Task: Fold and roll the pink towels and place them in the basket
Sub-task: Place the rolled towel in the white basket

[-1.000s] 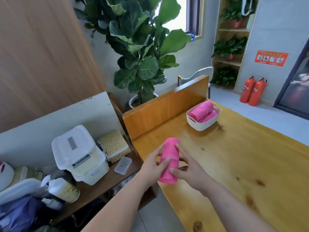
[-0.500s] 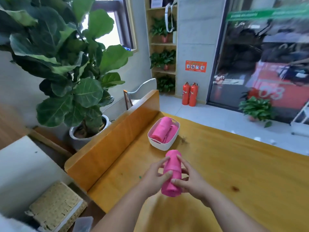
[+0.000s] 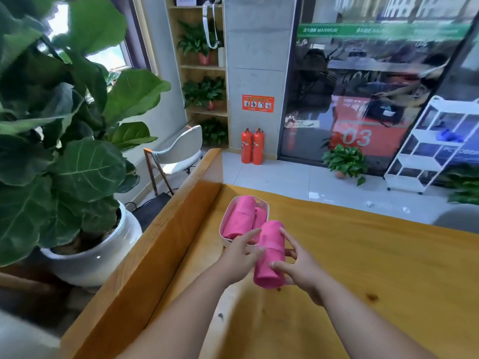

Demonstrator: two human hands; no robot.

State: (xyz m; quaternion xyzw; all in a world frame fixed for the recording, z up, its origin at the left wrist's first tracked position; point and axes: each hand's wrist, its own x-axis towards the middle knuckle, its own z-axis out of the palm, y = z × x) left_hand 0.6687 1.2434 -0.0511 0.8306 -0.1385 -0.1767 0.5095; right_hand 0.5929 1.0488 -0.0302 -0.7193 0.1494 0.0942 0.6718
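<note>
**A:** What fills most of the view?

**B:** The yellow wooden worktop (image 3: 363, 268), which runs from the near edge out to the right. A raised wooden board (image 3: 155, 255) stands along its left side. Beyond the board is a big broad-leaved plant (image 3: 77, 164) in a white pot (image 3: 103, 255).

**A:** And farther back?

**B:** A white wire trolley (image 3: 427, 146) stands by the glass front. A pale chair (image 3: 178, 154) sits behind the far end of the board, and two red fire extinguishers (image 3: 252, 146) stand at the foot of the grey pillar.

**A:** Where is the basket?

**B:** The white basket (image 3: 264, 206) stands on the worktop at the far left corner, just beside the board. Two pink rolls (image 3: 239, 216) lie in it side by side, the left one bulkier.

**A:** And the towel being handled?

**B:** The rolled towel (image 3: 269, 255) is held above the worktop, nearly upright and leaning slightly, on the near side of the basket. Its top end overlaps the basket's near right corner in the view. I cannot tell whether it touches the rim.

**A:** How do the hands sit?

**B:** The right hand (image 3: 300, 268) grips the rolled towel, with the thumb across the front, the forefinger up the right side and the other fingers behind. The left hand (image 3: 239, 257) has its fingers stretched out. Its fingertips press on the roll's left side without curling round it.
</note>
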